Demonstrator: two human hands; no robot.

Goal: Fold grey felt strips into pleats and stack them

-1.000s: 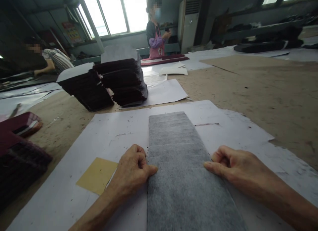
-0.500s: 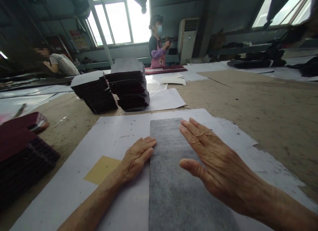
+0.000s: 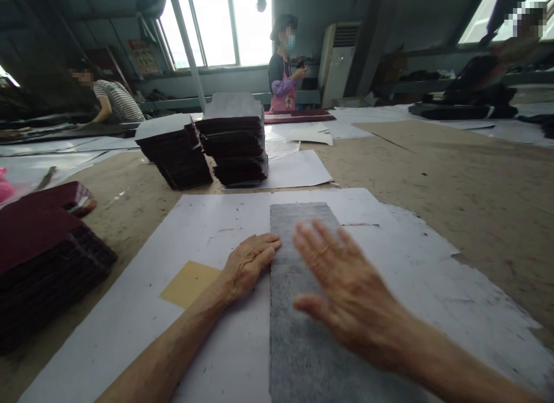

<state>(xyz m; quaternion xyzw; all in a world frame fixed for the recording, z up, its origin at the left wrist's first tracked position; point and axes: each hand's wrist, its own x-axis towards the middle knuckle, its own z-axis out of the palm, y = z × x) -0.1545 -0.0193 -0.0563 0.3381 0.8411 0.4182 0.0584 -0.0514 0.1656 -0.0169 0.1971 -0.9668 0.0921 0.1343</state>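
A long grey strip of fabric-like sheet (image 3: 298, 334) runs away from me over a big sheet of white paper (image 3: 225, 218). My left hand (image 3: 251, 261) lies flat at its left edge, fingertips resting on the strip. Over the strip's right half is my right hand (image 3: 346, 287), fingers spread and blurred by motion; whether its palm touches the sheet I cannot tell. Neither hand grips anything. Beside my left wrist a yellow paper piece (image 3: 188, 284) sits on the white paper.
Two dark stacks of cut pieces, one left (image 3: 177, 155) and one right (image 3: 236, 143), stand beyond the paper. A maroon stack (image 3: 47, 253) is at the left. Across the brown table (image 3: 389, 172) a person in a pink apron (image 3: 285, 74) stands; others are at both sides.
My right hand has shifted left relative to the grey strip, toward its middle. The left hand keeps its place at the strip's edge. The view has turned slightly left.
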